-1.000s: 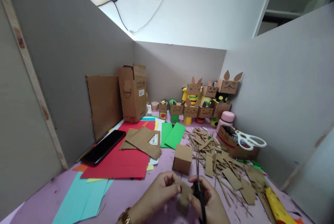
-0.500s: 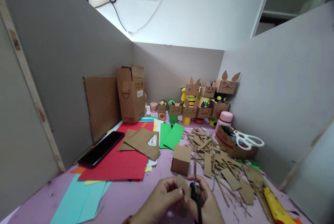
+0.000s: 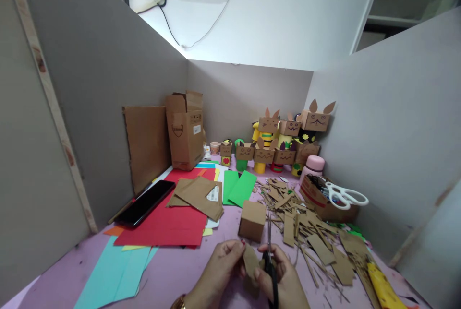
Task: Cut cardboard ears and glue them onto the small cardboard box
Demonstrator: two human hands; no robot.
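Observation:
My left hand is closed, pinching a small brown cardboard piece between thumb and fingers. Black-handled scissors are in my right hand, their blades pointing up and away from me. The right thumb lies at the cardboard piece's edge. Part of the piece and the lower fingers of both hands are hidden. Just beyond my hands a small closed cardboard box stands on the pink tabletop.
Cardboard scraps are strewn on the right, near a carton with white scissors and a yellow tube. To the left lie a phone, red paper and turquoise paper. Cardboard animal figures line the back.
My left thumb and fingers have shifted up along the cardboard piece, which has turned and shows more of its flat face. The scissors stay in my right hand. The view has swung slightly left.

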